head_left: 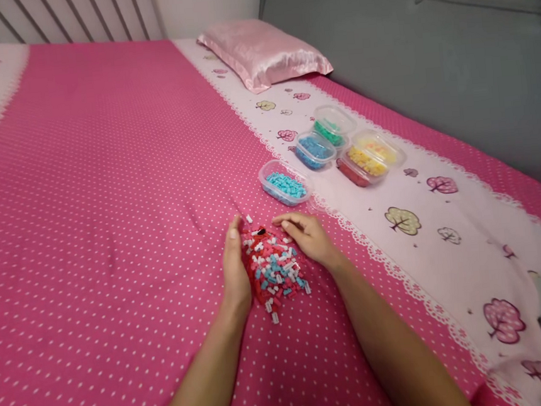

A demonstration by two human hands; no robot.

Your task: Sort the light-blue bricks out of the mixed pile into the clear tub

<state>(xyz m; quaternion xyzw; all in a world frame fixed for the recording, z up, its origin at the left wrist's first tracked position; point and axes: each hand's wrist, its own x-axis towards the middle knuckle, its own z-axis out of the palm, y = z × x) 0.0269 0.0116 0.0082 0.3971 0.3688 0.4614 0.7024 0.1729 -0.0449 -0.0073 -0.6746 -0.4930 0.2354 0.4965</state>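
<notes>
Bricks of small red, pink, white and light blue plastic point(276, 269) lie in a loose heap on the bright pink, white-dotted bed cover point(113, 242), left of its pale tree-printed band. The left hand point(234, 266) stands on edge along the heap's left side, fingers straight and together, palm inward. The right hand point(309, 237) reaches over the heap's far right edge, its thumb and forefinger nearly meeting; whether a brick is between them, I cannot tell. One small black piece point(261, 231) sits near the heap's far end.

Farther off stands a clear plastic tub of turquoise bricks point(263, 177). Beyond it, toward the surface's right edge, are clear tubs of blue point(300, 157), green and yellow bricks, red showing beneath the yellow. A shiny pink satin pillow point(264, 55) lies near the surface's far right corner, beside a grey padded panel point(429, 69).
</notes>
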